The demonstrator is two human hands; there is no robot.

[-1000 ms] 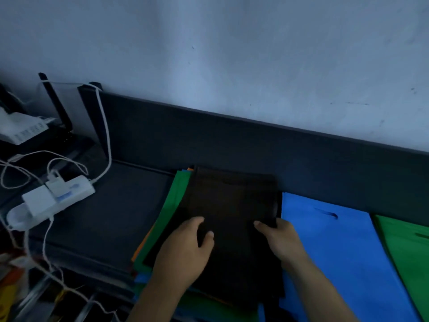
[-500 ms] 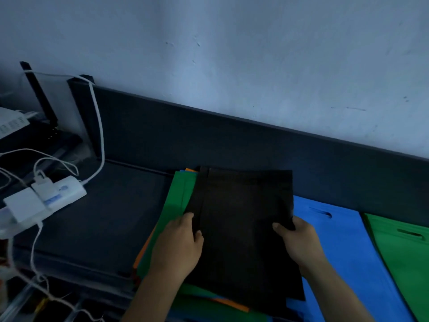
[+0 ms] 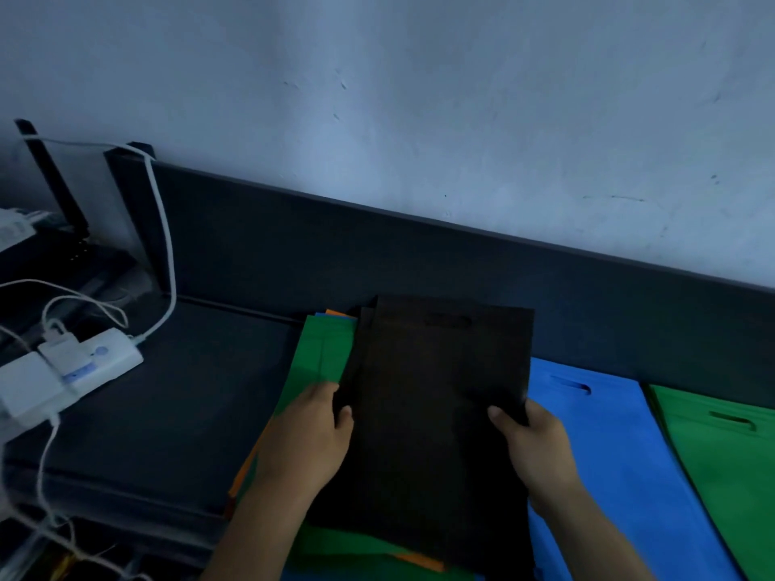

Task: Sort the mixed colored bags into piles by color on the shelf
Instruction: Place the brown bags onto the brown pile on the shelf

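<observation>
While your left hand [image 3: 304, 438] clamps the left edge of the black bag [image 3: 436, 396], thumb on top and fingers tucked under, your right hand [image 3: 530, 444] closes its grip on the right edge the same way, thumb pressed onto the top face. You hold the bag flat between both hands, its cut-out handle at the far end, toward the shelf's back panel. A second black layer shows as a thin strip along its left side; whether that is another bag or a fold you cannot tell.

Under it lies the mixed stack [image 3: 318, 354]: a green bag on top, with blue and orange edges peeking out at the far corner, the left side and the near end. Just right of the black bag, and partly beneath its right edge, sits the blue pile [image 3: 604, 446] with its handle slot toward the back. Beside that, further right, lies the green pile [image 3: 721, 454], running out of the frame.

All of these rest on the dark shelf [image 3: 159, 413], which has a low back panel against a pale wall. At its left end a white power strip [image 3: 84, 371] lies with white cables looping up and down from it.
</observation>
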